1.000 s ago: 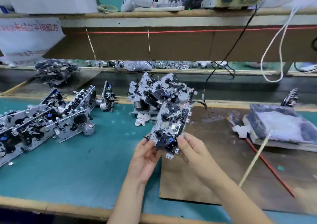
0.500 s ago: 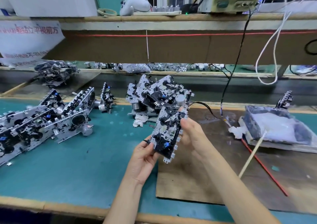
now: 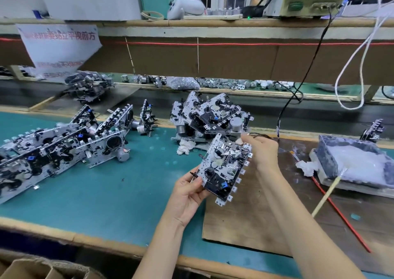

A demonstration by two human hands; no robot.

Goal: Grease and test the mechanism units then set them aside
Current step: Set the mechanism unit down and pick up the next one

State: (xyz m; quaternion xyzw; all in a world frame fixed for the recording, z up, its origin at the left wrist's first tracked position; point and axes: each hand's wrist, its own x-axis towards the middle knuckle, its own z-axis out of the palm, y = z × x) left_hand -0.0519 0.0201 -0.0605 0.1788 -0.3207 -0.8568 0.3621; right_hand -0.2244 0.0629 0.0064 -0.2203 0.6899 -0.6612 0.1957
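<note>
Sign (image 3: pixel 59 50) reads 站立平视前方; hands (image 3: pixel 188 192) (image 3: pixel 262 152) grip mechanism unit (image 3: pixel 223 167).

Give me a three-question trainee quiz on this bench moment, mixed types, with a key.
1. True or false: both the left hand and the right hand hold the mechanism unit.
2. The wooden stick leans on: A) the grease tray; B) the left hand; C) the right hand.
3. Fill in: the row of units on the teal mat lies to the held unit's ____.
Key: 1 true; 2 A; 3 left.
</note>
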